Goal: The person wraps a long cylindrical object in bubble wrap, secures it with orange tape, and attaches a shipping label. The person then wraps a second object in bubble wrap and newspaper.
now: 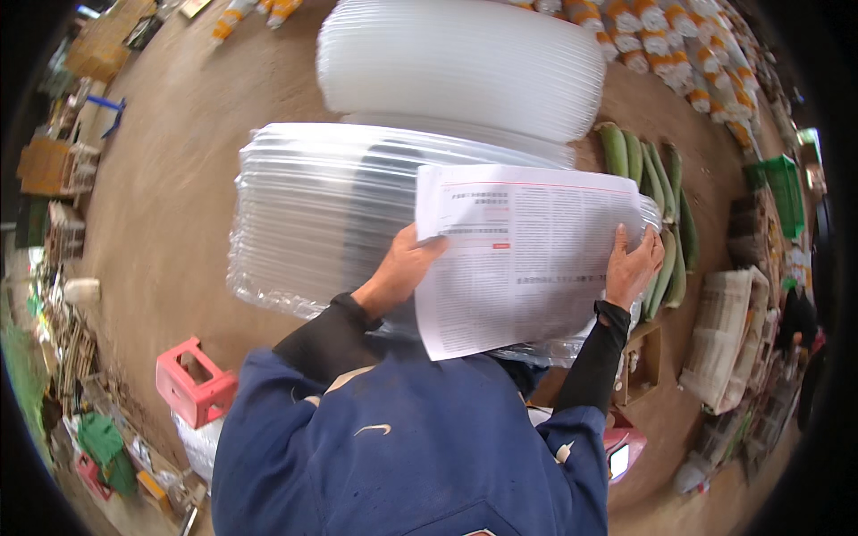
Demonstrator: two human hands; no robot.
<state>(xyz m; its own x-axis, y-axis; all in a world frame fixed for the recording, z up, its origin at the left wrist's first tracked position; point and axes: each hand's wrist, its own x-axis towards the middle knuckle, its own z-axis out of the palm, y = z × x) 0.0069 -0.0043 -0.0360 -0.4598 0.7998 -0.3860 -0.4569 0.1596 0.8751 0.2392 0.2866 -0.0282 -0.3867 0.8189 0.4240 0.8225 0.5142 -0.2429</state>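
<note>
A printed newspaper sheet (529,268) is spread between my two hands, above a stack of clear ribbed plastic air-column wrap (295,208). My left hand (402,268) pinches the sheet's left edge, thumb on top. At the right edge my right hand (633,264) has its thumb on the paper; some of its fingertips are hidden. Long green gourds (660,181) lie on the ground just beyond that hand. The paper covers the right part of the wrap stack.
Behind lies another plastic wrap stack (462,60). Many white-and-orange wrapped bundles (660,40) are piled at the upper right. A pink stool (194,382) stands at lower left. Rightward are a cardboard box (640,368), a pale crate (724,335) and a green crate (781,194).
</note>
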